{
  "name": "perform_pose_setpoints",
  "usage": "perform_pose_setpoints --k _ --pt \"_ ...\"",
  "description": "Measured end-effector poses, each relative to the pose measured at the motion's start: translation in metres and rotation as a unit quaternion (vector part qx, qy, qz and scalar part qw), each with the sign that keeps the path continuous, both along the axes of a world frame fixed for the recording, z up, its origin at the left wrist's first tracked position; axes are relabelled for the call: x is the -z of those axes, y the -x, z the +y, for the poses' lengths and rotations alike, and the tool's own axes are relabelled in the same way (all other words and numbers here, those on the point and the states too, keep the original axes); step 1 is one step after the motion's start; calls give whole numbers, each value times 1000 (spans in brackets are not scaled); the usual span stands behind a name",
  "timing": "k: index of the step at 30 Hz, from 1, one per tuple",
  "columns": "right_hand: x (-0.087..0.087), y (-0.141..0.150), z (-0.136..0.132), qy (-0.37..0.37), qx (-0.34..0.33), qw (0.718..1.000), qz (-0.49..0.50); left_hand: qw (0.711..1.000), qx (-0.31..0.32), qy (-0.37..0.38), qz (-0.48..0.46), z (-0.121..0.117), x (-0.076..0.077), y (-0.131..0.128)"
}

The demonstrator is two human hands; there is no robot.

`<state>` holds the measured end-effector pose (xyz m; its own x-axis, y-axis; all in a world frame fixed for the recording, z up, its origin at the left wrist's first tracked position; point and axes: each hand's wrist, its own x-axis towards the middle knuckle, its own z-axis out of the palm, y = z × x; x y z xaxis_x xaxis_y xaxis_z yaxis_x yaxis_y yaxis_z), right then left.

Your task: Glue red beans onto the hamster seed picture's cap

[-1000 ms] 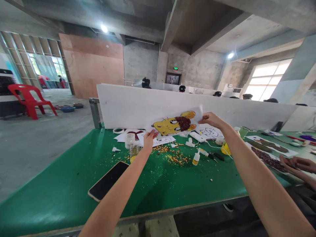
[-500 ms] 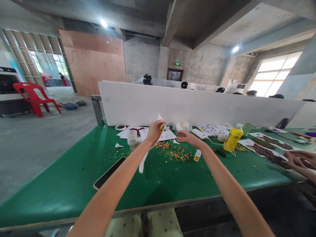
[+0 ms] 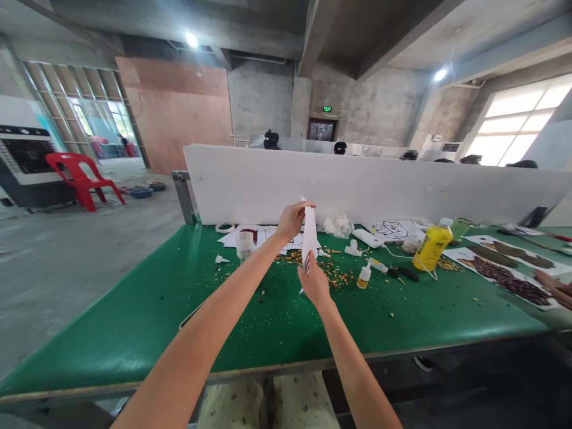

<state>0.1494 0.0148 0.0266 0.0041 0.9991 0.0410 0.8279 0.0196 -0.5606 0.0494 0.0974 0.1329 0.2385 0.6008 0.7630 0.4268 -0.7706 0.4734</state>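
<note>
A sheet of white paper (image 3: pixel 309 229) stands on edge above the table, seen nearly side-on. My left hand (image 3: pixel 292 220) pinches it near its upper end. Lower down, my right hand (image 3: pixel 315 280) grips the sheet's near end, where some dark marks show. Yellow and brown grains (image 3: pixel 338 278) lie loose on the green tabletop (image 3: pixel 268 336) around and beneath the paper. To the right of my right hand stands a small glue bottle (image 3: pixel 364 277) with a white nozzle. Behind my left forearm are a clear plastic jar (image 3: pixel 244 245) and printed drawings (image 3: pixel 230 237), partly hidden.
A white panel (image 3: pixel 357 185) borders the table's far side. To the right are a yellow bottle (image 3: pixel 432 245), a white power bank (image 3: pixel 367 238) with a cable, and pictures covered in dark seeds (image 3: pixel 509 283). A co-worker's hand (image 3: pixel 554 286) is at the right edge.
My right hand has moved left and closed on the paper's near end. The sheet has been turned more upright in my left hand. The view has shifted slightly.
</note>
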Motion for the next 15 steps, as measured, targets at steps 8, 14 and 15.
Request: perform_pose_setpoints --k 8,14,15 --pt "-17 -42 16 -40 42 996 -66 998 3 -50 26 5 -18 15" --pt "-46 -75 25 -133 54 986 -82 997 -43 -57 37 3 -28 38" --pt "-53 -82 25 -151 58 984 -81 996 -52 -55 42 1 -30 42"
